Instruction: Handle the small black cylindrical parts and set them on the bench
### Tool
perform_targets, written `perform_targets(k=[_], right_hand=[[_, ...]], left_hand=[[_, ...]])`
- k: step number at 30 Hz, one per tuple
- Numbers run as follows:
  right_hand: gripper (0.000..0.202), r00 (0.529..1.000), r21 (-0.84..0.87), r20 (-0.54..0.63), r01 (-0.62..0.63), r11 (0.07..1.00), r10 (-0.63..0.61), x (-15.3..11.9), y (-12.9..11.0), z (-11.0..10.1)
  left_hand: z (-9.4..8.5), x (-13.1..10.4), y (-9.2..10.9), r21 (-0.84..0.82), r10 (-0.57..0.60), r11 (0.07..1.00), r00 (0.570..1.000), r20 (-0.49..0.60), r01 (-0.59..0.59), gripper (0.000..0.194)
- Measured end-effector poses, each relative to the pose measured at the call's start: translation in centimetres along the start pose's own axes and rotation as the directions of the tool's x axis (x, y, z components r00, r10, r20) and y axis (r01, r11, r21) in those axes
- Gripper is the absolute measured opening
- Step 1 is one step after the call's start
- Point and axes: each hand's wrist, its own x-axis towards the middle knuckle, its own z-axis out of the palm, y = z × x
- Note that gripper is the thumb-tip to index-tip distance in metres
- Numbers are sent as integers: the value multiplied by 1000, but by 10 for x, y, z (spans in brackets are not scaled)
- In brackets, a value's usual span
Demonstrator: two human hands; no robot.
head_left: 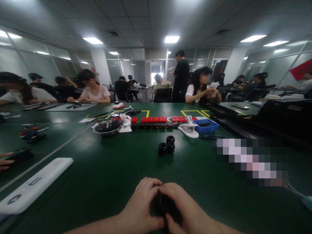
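Both hands meet at the near middle of the green table [117, 172]. My left hand [143, 203] curves around the left side of a dark object [168, 204], its fingertips touching those of the other hand. My right hand [186, 206] wraps over the object's right side, with the thumb below. The object is black and mostly covered by the fingers; its full shape is hidden. Farther up the table, several small black round parts [166, 147] stand close together.
A white elongated device [36, 185] lies at left. Across the middle are a round dark tray [107, 127], red blocks [154, 119], a white clamp [189, 128] and a blue bin [206, 126]. A pixelated strip [248, 159] lies right. Another person's hand [6, 161] shows at the left edge.
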Motion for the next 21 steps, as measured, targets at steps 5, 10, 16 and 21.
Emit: perform_targets(k=[5,10,16,21], right_hand=[[63,996,10,-91,-2,1000,3,0,-2,-1],[62,997,21,41,-68,997,67,-1,-7,-6],[67,984,-82,-72,-168,982,162,-4,-5,-5],[57,962,-30,4,-273,961,274,-2,-4,-2]], left_hand=[[-1,0,2,-8,19,1000,1000,-16,-19,48],[-1,-2,-1,17,42,999,999,21,-43,52],[-1,-2,-3,21,43,999,999,30,-44,45],[-4,2,2,-1,25,1000,1000,16,-25,39]])
